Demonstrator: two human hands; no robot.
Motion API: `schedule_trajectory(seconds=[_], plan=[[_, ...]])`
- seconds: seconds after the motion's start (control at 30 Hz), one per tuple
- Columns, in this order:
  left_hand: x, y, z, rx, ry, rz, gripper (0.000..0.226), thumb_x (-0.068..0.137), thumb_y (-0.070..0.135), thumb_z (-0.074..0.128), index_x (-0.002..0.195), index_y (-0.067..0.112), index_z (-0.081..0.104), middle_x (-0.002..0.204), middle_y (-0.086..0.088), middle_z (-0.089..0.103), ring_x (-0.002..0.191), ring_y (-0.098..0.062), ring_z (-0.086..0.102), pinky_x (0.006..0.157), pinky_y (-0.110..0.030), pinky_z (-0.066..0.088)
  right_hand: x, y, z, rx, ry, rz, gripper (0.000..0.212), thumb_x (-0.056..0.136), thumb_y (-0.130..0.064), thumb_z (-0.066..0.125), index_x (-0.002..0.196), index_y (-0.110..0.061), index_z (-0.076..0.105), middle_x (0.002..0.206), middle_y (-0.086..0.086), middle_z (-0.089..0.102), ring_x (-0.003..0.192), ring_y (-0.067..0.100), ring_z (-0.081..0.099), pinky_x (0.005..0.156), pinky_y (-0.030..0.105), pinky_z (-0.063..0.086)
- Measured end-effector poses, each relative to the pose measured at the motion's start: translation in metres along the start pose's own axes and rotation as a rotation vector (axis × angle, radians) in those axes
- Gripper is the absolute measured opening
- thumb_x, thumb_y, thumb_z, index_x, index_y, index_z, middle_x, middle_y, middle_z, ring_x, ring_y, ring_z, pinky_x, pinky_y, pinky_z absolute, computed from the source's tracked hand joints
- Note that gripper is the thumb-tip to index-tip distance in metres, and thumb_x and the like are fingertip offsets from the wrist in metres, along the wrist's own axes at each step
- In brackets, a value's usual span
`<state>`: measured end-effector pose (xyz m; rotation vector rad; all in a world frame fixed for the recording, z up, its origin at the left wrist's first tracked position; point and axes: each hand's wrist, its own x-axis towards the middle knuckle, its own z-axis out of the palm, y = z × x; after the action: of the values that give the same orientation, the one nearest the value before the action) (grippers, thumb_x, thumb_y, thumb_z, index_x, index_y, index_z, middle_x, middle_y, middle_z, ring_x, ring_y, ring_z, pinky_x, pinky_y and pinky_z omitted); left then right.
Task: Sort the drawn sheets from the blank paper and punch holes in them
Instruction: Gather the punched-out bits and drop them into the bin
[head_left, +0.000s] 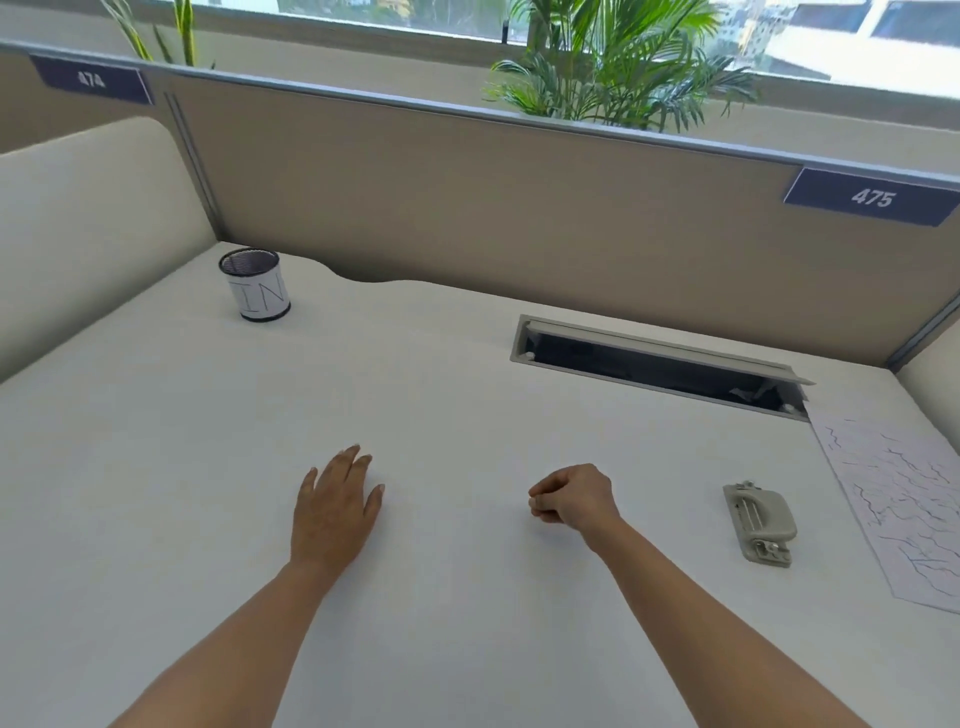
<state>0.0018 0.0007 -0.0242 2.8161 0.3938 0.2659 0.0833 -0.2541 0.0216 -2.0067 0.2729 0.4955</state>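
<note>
Fingers: left hand (332, 512) flat, slightly spread on matte white desk (415, 374); right hand (574, 496) curled, seemingly empty. Grey metal punch (759, 522) right of them, scribbled sheet (904, 499) beyond. Mesh cup (255, 285) far left.

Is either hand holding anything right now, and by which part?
Nothing is held. The left hand lies flat on the desk; the right hand is curled, with nothing visible in it.

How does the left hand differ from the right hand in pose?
The left hand is flat with straight fingers; the right hand has curled fingers. The right hand is nearer the hole punch than the left hand. Both are over the desk and hold nothing.
</note>
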Motion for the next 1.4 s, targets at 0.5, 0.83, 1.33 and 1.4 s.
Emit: schedule_trajectory(seconds=[0.5, 0.83, 1.33, 1.4], plan=[[0.103, -0.193, -0.056, 0.107, 0.005, -0.051, 0.046, 0.095, 0.032, 0.046, 0.135, 0.011, 0.045, 0.149, -0.005, 0.036, 0.138, -0.015, 0.034, 0.112, -0.042, 0.021, 0.031, -0.131, 0.198, 0.002, -0.128, -0.075, 0.016, 0.071, 0.010, 0.070, 0.066, -0.005, 0.065, 0.065, 0.008, 0.064, 0.057, 0.015, 0.063, 0.060, 0.019, 0.057], [0.175, -0.272, -0.058, 0.131, -0.041, -0.075, 0.050, 0.096, 0.038, 0.039, 0.139, 0.014, 0.037, 0.153, -0.003, 0.028, 0.142, -0.013, 0.024, 0.114, -0.041, 0.018, 0.079, -0.238, 0.281, -0.020, -0.115, -0.180, 0.010, 0.071, 0.008, 0.072, 0.081, 0.005, 0.069, 0.064, 0.007, 0.062, 0.057, 0.015, 0.062, 0.066, 0.023, 0.057], [0.286, -0.316, -0.045, 0.025, -0.008, -0.078, 0.055, 0.097, 0.039, 0.036, 0.142, 0.010, 0.031, 0.155, -0.008, 0.023, 0.145, -0.019, 0.016, 0.117, -0.044, 0.010, 0.168, -0.373, 0.348, -0.130, 0.076, -0.457, 0.010, 0.071, 0.005, 0.073, 0.079, 0.002, 0.070, 0.073, 0.015, 0.064, 0.067, 0.026, 0.063, 0.077, 0.038, 0.058], [0.295, -0.322, -0.042, 0.020, -0.010, -0.097, 0.056, 0.096, 0.041, 0.035, 0.143, 0.010, 0.030, 0.155, -0.008, 0.022, 0.145, -0.019, 0.014, 0.117, -0.044, 0.009, 0.177, -0.378, 0.354, -0.180, 0.084, -0.480, 0.008, 0.071, 0.004, 0.072, 0.078, 0.000, 0.070, 0.072, 0.014, 0.064, 0.067, 0.025, 0.062, 0.077, 0.039, 0.058]])
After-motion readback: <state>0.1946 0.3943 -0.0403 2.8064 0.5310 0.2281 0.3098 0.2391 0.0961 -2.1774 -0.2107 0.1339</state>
